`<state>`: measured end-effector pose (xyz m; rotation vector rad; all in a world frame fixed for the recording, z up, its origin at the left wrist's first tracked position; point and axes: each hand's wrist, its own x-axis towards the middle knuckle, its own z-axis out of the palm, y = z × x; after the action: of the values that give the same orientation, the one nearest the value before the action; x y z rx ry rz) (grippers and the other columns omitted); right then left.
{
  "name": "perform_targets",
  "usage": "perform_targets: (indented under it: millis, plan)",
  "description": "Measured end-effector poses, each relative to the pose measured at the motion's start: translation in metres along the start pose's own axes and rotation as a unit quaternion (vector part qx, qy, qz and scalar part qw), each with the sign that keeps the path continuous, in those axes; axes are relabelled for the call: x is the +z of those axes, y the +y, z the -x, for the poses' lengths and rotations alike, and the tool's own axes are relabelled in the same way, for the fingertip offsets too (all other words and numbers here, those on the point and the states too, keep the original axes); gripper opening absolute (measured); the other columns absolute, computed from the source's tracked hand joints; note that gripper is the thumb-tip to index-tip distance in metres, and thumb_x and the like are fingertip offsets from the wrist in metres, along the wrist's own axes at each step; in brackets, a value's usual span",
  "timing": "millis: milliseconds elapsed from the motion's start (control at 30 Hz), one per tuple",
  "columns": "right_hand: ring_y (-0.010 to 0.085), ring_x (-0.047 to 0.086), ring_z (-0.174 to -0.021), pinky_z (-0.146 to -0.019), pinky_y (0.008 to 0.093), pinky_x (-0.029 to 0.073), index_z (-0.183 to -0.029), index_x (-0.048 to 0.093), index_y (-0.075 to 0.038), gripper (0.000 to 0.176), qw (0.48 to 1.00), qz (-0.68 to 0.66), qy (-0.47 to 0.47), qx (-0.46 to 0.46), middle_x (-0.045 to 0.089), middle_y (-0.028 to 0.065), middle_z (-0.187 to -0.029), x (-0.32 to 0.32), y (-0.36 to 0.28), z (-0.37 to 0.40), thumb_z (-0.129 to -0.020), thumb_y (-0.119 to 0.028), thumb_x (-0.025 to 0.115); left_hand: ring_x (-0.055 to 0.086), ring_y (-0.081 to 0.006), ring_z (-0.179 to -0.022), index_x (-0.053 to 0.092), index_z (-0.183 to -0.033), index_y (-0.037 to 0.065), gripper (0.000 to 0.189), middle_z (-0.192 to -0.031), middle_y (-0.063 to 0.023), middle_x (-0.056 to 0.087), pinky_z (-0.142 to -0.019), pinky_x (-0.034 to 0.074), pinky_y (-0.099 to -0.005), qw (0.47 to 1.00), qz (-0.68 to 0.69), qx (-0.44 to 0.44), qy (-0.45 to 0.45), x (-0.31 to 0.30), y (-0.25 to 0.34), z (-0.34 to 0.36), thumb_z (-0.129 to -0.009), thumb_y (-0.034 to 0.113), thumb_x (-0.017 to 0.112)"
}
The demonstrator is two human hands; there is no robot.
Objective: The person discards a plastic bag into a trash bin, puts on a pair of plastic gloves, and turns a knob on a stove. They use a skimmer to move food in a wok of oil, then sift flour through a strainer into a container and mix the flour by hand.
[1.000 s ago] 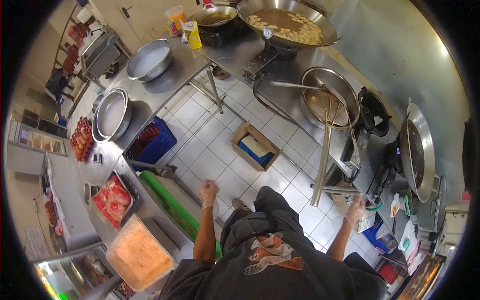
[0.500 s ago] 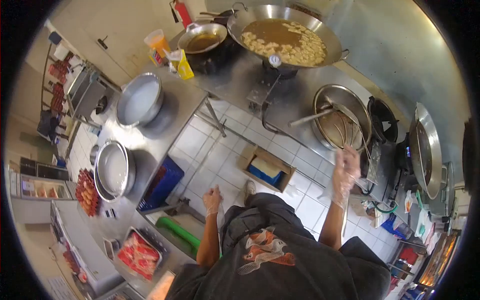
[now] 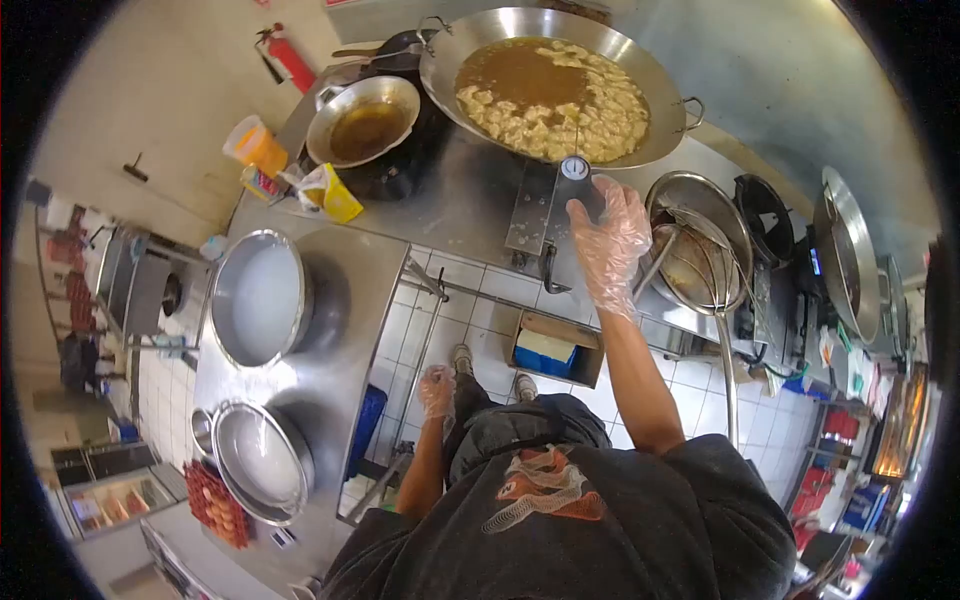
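My right hand (image 3: pixel 612 240), in a clear plastic glove, reaches up beside a dial thermometer (image 3: pixel 574 168) at the near rim of a large wok (image 3: pixel 660 75). Its thumb and fingers are apart, and I cannot see anything held between them. Pale, battered-looking pieces (image 3: pixel 610 110) float in brown oil inside that wok. To the right of this hand, a steel basin (image 3: pixel 690 185) holds a wire strainer (image 3: pixel 730 345) and another long-handled tool. My left hand (image 3: pixel 437 392), also gloved, hangs low over the floor. Its fingers are curled in with nothing visible in them.
On the left counter stand two metal bowls of whitish liquid (image 3: pixel 258 300) (image 3: pixel 262 455) and a red tray of eggs (image 3: pixel 215 505). A smaller oil pan (image 3: pixel 365 120) sits at the back. Below the counter lies an open cardboard box (image 3: pixel 590 365). Another wok (image 3: pixel 850 255) stands far right.
My right hand has moved from beside the strainer up and left to the thermometer. My view has shifted closer to the large wok. The tools in the basin have turned, handles now pointing nearer me.
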<state>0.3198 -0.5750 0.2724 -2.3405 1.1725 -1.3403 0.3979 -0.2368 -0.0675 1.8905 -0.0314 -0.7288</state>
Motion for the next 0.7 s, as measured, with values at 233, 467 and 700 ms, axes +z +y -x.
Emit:
perform_targets:
  millis: [233,467,700]
  plan:
    - [0.0345,0.062,-0.092,-0.079,0.0428,0.05,-0.109,0.063,-0.008,0.043,0.993,0.054,0.072,0.072,0.061,0.0169,-0.101,0.065,-0.032,-0.026,-0.069,-0.012,0.079,0.065,-0.0131,-0.07,0.064,-0.091,0.011,0.014,-0.078,-0.003,0.067,-0.064,0.052,-0.0285,0.975,-0.132,0.171,-0.054,-0.01,0.018,-0.133,-0.085,0.02,0.071]
    - [0.0332,0.063,-0.092,-0.079,0.0416,0.051,-0.106,0.065,-0.005,0.039,0.967,0.07,0.128,0.209,0.061,0.0169,-0.106,0.089,-0.035,-0.026,-0.072,-0.018,0.081,0.067,-0.0165,-0.08,0.065,-0.092,0.01,0.013,-0.087,-0.0051,0.069,-0.072,0.053,-0.0308,0.971,-0.127,0.157,-0.125,-0.014,0.0,-0.19,-0.086,0.021,0.07]
    - [0.0319,0.064,-0.093,-0.08,0.0411,0.052,-0.107,0.066,-0.004,0.043,0.959,0.117,0.143,0.215,0.061,0.0176,-0.106,0.108,-0.029,-0.028,-0.071,-0.019,0.083,0.062,-0.0114,-0.069,0.061,-0.099,0.009,0.013,-0.081,-0.0024,0.064,-0.056,0.051,-0.0267,0.959,-0.099,0.18,-0.193,-0.009,0.013,-0.189,-0.091,0.018,0.067]
